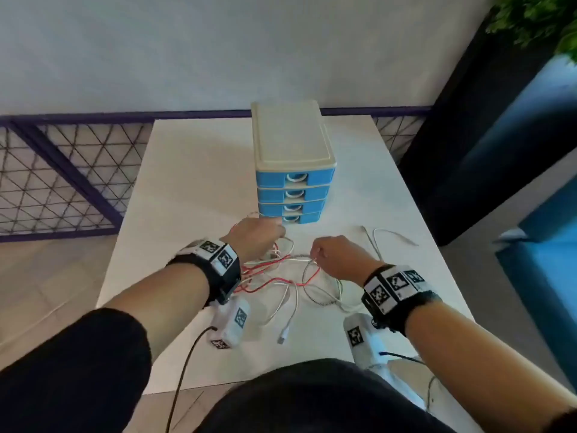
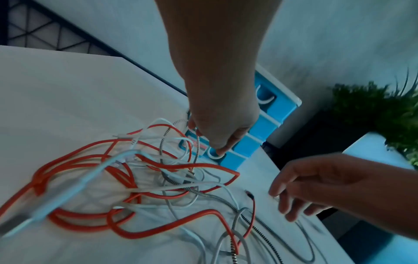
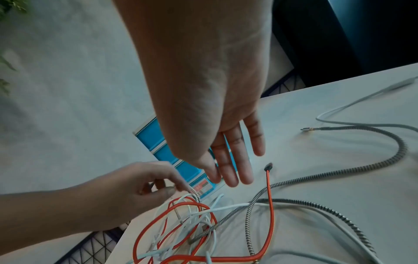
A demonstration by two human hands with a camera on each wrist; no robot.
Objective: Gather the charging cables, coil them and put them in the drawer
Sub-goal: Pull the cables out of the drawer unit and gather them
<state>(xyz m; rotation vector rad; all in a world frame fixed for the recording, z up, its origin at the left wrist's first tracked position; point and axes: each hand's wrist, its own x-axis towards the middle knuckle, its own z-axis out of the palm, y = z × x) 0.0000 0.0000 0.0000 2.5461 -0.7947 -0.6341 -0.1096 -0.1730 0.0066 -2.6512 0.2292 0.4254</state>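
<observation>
Tangled cables [image 1: 274, 278] sit nearest, red, white and braided strands crossing on the white table [image 1: 187, 182]. Left hand [image 1: 256, 237] pinches a braided cable [image 2: 197, 142] between curled fingers, right at the drawer unit [image 1: 295, 170]; the bottom drawer front sits just past its fingertips. All four drawers look closed. Right hand [image 3: 226, 142] hovers over the tangle, fingers straight in the wrist view, gripping nothing I can confirm. A loose white cable [image 1: 390, 235] lies off to its right, apart from the pile.
</observation>
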